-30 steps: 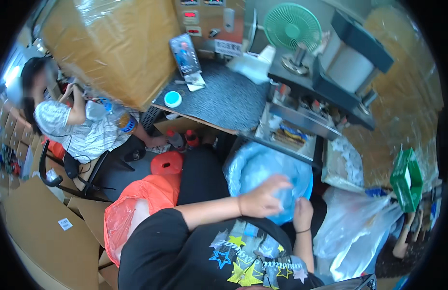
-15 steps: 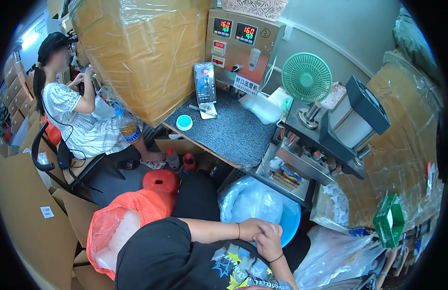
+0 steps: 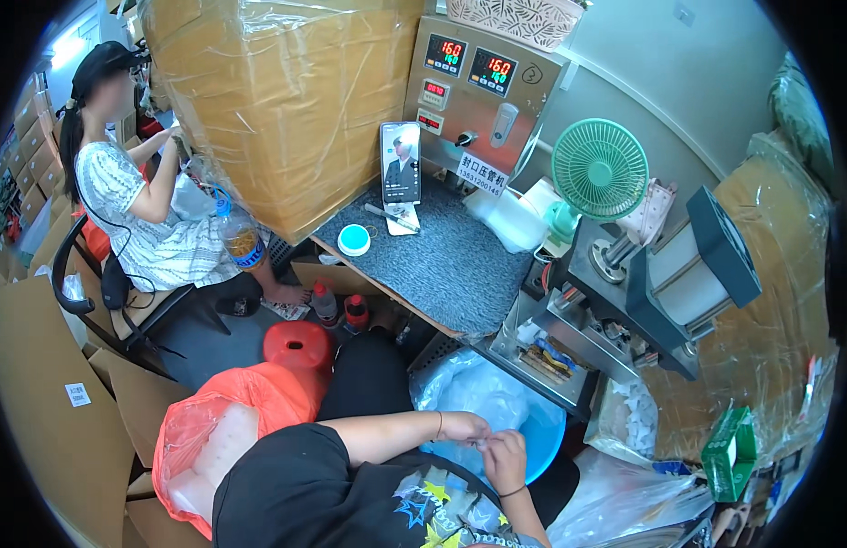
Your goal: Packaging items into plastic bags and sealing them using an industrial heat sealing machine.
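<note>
My left hand (image 3: 463, 426) and my right hand (image 3: 506, 459) meet at the fingertips above my lap. Both are closed in a pinch on something too small to make out. Right behind them stands a blue tub (image 3: 544, 445) with clear plastic bags (image 3: 474, 393) heaped in it. A red plastic bag (image 3: 291, 388), lying open beside my left arm, holds whitish translucent pieces (image 3: 224, 447). Beyond the tub is a metal press machine (image 3: 615, 301) with a small tray of worn strips at its base.
A grey mat-covered table (image 3: 433, 265) carries a propped phone (image 3: 402, 164), a round turquoise-lidded tin (image 3: 354, 240) and a pen. A green fan (image 3: 600, 169) stands near a control box (image 3: 483, 91). A red stool (image 3: 297, 345) is on the floor. Another person (image 3: 136, 183) sits at left.
My hands were clasped over each other; now they are drawn apart, touching only at the fingertips. The view has shifted slightly, and the phone's picture has changed.
</note>
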Action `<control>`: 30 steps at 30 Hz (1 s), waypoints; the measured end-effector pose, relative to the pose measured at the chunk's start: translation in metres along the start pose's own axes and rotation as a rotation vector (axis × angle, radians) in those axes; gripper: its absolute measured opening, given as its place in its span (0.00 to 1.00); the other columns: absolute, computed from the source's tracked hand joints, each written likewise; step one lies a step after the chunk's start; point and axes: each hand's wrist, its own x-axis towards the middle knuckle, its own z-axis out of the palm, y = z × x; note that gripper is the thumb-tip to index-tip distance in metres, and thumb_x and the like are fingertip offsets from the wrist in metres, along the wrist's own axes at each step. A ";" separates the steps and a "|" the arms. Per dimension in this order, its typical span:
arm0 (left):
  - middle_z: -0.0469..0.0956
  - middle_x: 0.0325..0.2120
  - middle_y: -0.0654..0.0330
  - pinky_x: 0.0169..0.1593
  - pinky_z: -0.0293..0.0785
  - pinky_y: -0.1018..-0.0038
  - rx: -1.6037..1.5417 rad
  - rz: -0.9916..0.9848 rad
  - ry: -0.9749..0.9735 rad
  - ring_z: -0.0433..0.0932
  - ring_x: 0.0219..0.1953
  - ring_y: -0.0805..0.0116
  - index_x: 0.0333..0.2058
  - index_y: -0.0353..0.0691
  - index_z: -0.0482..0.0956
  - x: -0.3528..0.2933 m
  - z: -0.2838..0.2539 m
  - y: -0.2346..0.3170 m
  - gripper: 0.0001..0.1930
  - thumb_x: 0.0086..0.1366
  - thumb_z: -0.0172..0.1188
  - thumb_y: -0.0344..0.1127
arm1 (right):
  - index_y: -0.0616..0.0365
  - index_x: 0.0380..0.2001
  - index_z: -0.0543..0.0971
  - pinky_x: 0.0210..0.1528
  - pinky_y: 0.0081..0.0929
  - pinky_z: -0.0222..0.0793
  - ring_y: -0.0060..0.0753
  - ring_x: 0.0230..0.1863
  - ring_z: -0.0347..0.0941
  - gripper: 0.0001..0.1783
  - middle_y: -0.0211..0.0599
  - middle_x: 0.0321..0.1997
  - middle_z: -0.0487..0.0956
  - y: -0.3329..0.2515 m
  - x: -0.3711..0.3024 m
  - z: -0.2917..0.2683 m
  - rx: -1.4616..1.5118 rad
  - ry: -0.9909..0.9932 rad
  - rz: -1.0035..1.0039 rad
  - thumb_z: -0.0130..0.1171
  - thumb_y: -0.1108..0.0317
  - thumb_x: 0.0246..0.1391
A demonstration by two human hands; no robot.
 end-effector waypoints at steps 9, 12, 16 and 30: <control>0.77 0.32 0.52 0.35 0.73 0.58 1.165 0.456 0.372 0.79 0.34 0.48 0.44 0.45 0.70 -0.010 0.023 0.014 0.15 0.57 0.59 0.31 | 0.61 0.28 0.81 0.52 0.40 0.69 0.48 0.45 0.78 0.07 0.49 0.35 0.81 0.070 -0.039 0.037 0.154 -0.668 0.650 0.57 0.69 0.49; 0.74 0.33 0.55 0.37 0.73 0.56 1.071 0.567 0.518 0.77 0.37 0.48 0.41 0.44 0.72 -0.013 0.020 0.023 0.13 0.56 0.59 0.33 | 0.61 0.36 0.79 0.44 0.29 0.69 0.29 0.38 0.75 0.14 0.34 0.34 0.80 0.080 -0.036 0.040 1.372 -0.263 0.839 0.55 0.60 0.62; 0.73 0.32 0.58 0.37 0.70 0.57 1.160 0.692 0.717 0.76 0.35 0.53 0.36 0.46 0.75 -0.021 0.021 0.033 0.10 0.56 0.62 0.39 | 0.58 0.36 0.79 0.39 0.22 0.67 0.23 0.35 0.74 0.13 0.29 0.34 0.80 0.094 -0.037 0.060 1.111 0.030 1.031 0.51 0.61 0.66; 0.77 0.36 0.59 0.42 0.71 0.68 -0.170 0.265 0.070 0.74 0.38 0.69 0.30 0.37 0.78 -0.006 0.018 0.011 0.05 0.59 0.55 0.30 | 0.62 0.29 0.79 0.39 0.34 0.69 0.38 0.35 0.73 0.08 0.42 0.32 0.77 0.080 -0.044 0.045 0.291 0.261 0.725 0.56 0.69 0.59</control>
